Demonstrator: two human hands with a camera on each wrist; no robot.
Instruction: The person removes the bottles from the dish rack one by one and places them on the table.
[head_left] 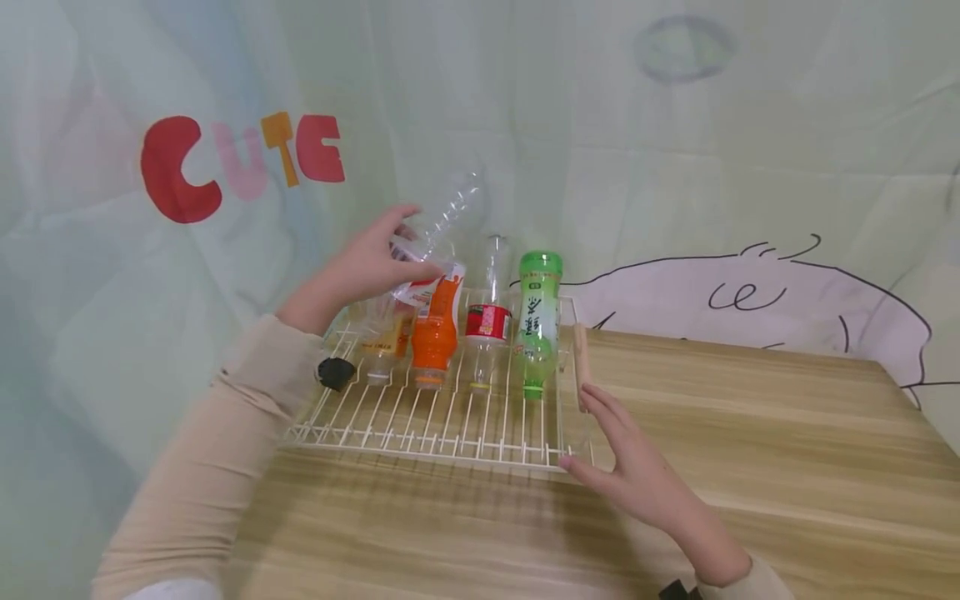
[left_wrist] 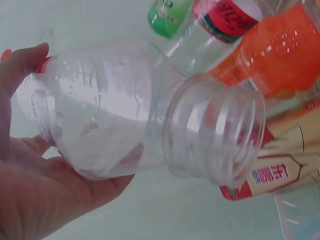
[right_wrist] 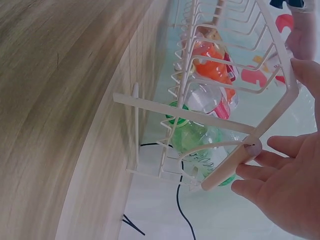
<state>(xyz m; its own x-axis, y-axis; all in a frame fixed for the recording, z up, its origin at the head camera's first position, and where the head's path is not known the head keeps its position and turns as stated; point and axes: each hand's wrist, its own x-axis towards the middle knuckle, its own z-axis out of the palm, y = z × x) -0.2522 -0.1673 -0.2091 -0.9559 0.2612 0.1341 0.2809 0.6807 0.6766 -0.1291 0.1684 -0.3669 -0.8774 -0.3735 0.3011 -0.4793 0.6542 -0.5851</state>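
Observation:
My left hand (head_left: 367,258) grips a clear plastic bottle (left_wrist: 115,110), fingers and thumb around its body. The bottle is tilted with its uncapped, threaded mouth lower than its base. Below and beside it, a white wire rack (head_left: 450,458) holds several bottles neck down: one with a yellow-brown label (head_left: 386,342), an orange bottle (head_left: 435,333), a clear one with a red label (head_left: 487,321) and a green bottle (head_left: 538,321). My right hand (head_left: 637,467) touches the rack's front right corner, its fingers extended along the wooden handle (right_wrist: 227,167) and thumb at the front rail.
The rack stands on a wood-grain table (head_left: 750,442). Behind hangs a pale printed cloth (head_left: 525,100) with the letters CUTE. Near the rack's left side shows a small black object (head_left: 335,373). Black lines (right_wrist: 180,200) run down the cloth beyond the table edge.

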